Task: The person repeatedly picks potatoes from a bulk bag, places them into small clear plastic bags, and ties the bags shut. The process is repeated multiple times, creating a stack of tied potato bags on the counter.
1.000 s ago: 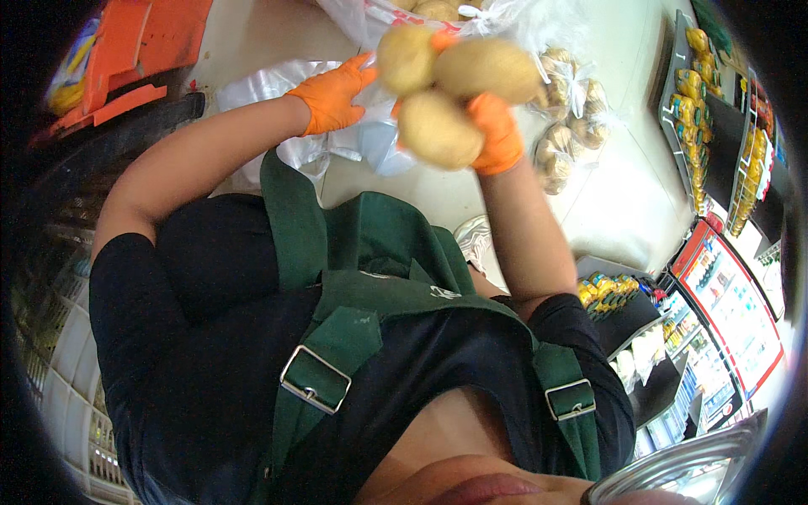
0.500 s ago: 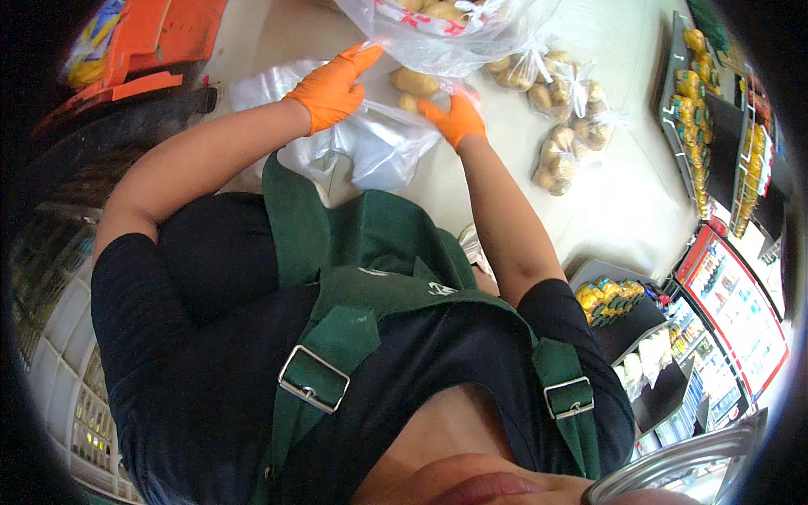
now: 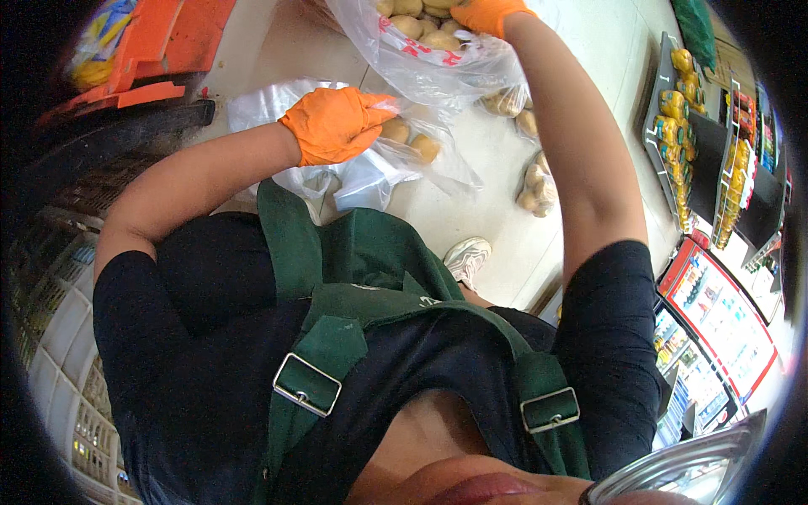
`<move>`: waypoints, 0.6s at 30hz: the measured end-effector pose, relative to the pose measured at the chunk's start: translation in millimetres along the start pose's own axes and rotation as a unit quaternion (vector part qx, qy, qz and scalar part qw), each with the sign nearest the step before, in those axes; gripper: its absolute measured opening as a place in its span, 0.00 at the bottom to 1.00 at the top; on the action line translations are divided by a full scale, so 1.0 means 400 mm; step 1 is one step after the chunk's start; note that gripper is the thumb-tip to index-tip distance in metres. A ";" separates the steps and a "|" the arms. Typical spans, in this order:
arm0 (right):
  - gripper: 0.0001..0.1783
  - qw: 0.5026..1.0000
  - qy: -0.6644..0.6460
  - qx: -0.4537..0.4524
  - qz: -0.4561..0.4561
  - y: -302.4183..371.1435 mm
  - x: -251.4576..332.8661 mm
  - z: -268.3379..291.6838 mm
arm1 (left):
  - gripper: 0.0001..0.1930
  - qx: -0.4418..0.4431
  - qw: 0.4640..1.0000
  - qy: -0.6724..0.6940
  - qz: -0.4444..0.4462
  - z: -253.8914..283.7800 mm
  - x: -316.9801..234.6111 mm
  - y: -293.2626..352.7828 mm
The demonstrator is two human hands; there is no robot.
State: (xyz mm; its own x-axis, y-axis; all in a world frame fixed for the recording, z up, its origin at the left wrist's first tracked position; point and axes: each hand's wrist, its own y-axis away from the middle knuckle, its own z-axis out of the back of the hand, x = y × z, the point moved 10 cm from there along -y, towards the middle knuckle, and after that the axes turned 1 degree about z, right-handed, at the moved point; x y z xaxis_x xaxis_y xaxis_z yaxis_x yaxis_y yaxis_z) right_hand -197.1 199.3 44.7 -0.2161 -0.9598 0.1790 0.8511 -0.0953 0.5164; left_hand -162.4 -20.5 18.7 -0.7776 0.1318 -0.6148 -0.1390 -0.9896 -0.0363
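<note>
My left hand (image 3: 337, 124), in an orange glove, is closed on the rim of a small clear plastic bag (image 3: 453, 168). A couple of potatoes (image 3: 394, 129) show inside that bag. Farther off, at the upper edge, stands a large clear sack (image 3: 404, 63) with red print, its mouth open on several loose potatoes (image 3: 408, 27). Over those potatoes reaches my right hand (image 3: 488, 15), gloved in orange too. The picture's edge cuts it off, and its fingers cannot be made out well enough to show whether a potato is in them.
Filled potato bags (image 3: 537, 189) lie on the pale tiled floor, partly behind my right forearm. Flat clear plastic bags (image 3: 370, 181) lie below my left hand. An orange plastic piece (image 3: 172, 50) is at upper left, a shelf of yellow packs (image 3: 673, 126) at right, a shoe (image 3: 468, 259) near me.
My right hand has left the small bag and moved up and away to the large sack. My left hand has come down slightly, with the small bag in its grip.
</note>
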 end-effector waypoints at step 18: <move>0.25 0.699 -0.653 -0.289 0.046 0.061 -0.085 0.007 | 0.22 0.009 0.992 0.090 0.086 -0.007 0.066 0.016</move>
State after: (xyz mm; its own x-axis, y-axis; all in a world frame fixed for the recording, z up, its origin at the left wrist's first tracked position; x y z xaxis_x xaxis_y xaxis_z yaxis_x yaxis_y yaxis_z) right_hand -170.4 230.4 53.6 -0.0800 0.0537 0.9954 0.8599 -0.5013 0.0961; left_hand -182.2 -23.4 -0.1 -0.6691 -0.0524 -0.7413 -0.0266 -0.9952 0.0944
